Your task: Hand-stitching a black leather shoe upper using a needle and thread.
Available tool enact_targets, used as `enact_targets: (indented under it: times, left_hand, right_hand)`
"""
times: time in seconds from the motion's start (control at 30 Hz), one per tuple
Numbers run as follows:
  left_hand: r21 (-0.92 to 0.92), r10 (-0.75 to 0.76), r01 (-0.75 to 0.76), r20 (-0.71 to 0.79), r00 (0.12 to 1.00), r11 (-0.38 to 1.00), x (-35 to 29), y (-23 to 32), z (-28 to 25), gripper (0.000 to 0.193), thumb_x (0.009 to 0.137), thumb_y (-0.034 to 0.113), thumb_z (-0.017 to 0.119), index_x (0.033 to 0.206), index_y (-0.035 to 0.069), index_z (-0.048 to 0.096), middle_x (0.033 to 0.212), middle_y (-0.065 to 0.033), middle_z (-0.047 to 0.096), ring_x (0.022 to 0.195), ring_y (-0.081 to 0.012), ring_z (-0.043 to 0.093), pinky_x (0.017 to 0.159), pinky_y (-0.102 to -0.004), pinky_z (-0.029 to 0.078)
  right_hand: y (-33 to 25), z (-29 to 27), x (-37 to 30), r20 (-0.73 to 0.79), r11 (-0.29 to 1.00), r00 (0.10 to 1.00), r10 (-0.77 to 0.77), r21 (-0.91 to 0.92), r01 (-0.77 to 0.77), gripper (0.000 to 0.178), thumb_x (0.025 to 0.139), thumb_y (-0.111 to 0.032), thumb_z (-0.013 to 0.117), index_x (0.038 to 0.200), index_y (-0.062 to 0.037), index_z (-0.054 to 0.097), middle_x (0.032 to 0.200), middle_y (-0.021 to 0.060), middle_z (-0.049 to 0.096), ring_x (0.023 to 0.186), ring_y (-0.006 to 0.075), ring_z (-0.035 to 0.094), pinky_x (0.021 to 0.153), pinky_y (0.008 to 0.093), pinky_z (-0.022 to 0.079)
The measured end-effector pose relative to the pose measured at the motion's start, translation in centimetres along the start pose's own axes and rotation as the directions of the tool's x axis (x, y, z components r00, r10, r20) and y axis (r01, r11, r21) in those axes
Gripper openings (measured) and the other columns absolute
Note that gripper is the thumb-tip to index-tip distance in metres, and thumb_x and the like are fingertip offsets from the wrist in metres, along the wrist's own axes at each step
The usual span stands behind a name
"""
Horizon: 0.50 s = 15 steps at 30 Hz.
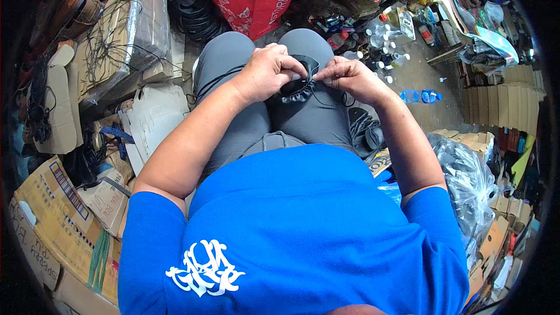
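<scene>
Over my thighs, both hands meet at a small black piece (298, 92) with a puckered edge and a hollow middle; it looks like a shoe upper. My left hand (269, 73) is closed on its left rim, the thumb and forefinger reaching into the opening. At the right rim my right hand (351, 79) pinches the edge with thumb and forefinger. Whether a thread or needle is also between those fingertips is too small to tell. Dark cord (219, 81) lies across my left thigh, partly hidden by the left hand.
A red bag (251, 0) stands beyond my knees, beside stacked black soles (195, 14). Several small bottles (382, 38) and blue plastic bottles (421, 96) are on the floor at right. Cardboard (64, 221) and plastic-wrapped sheets (137, 17) crowd the left; a clear plastic bag (466, 181) sits at right.
</scene>
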State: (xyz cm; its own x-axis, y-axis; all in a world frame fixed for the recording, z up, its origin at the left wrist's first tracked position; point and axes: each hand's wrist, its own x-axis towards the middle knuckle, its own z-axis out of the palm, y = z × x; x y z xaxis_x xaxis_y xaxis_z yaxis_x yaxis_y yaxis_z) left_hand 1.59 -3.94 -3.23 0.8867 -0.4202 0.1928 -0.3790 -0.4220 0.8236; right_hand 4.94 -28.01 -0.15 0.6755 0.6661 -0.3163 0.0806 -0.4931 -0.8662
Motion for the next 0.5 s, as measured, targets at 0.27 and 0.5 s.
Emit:
enact_targets:
  times: [0.27, 0.5]
  left_hand:
    - [0.254, 0.109, -0.081, -0.097, 0.989, 0.964, -2.4, 3.0, -0.9, 0.023, 0.072, 0.006, 0.069, 0.094, 0.014, 0.071, 0.073, -0.0029, 0.054, 0.079, -0.0217, 0.052, 0.069, -0.0324, 0.042]
    - [-0.032, -0.187, 0.185, -0.075, 0.980, 0.982, -2.1, 1.6, -0.2, 0.027, 0.072, 0.004, 0.067, 0.099, 0.010, 0.070, 0.074, -0.0055, 0.062, 0.077, -0.0190, 0.056, 0.074, -0.0311, 0.046]
  right_hand:
    - [-2.5, 0.9, -1.6, -0.096, 0.984, 0.995, -0.005, -0.178, -0.012, 0.029, 0.079, -0.006, 0.066, 0.107, -0.0156, 0.070, 0.079, -0.0005, 0.058, 0.077, 0.0109, 0.054, 0.073, 0.0262, 0.045]
    - [-0.6, 1.8, -0.9, -0.122, 0.942, 0.980, 0.156, 0.317, -0.110, 0.030, 0.083, -0.008, 0.067, 0.112, -0.0070, 0.065, 0.079, -0.0051, 0.061, 0.070, 0.0012, 0.051, 0.064, 0.0188, 0.043]
